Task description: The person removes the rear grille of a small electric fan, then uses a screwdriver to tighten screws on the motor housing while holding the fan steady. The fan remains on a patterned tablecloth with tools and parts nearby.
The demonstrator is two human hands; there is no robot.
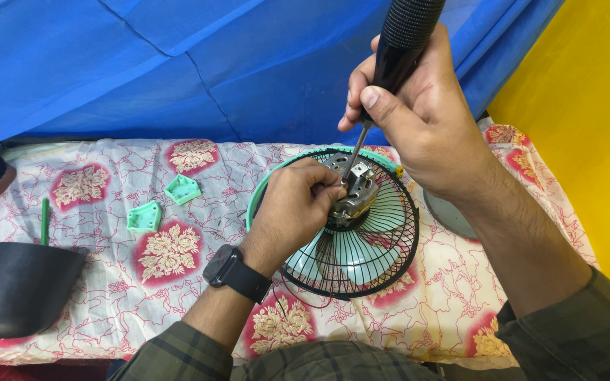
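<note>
Fan guard [361, 247] of black wire lies flat on the floral-clothed bench [107, 282], motor [354, 194] facing up. Black cover [15, 289] and two green brackets [144, 217] sit well left. Left hand [291, 208] fingers pinch the motor; right hand [418, 113] grips a screwdriver [390, 56], tip down on it.

Black-handled screwdriver [390, 63] upright, tip on grey fan motor [353, 192], black wire grille [368, 240]

A dark blank smartwatch screen [222, 265] faces up on the left wrist.
</note>
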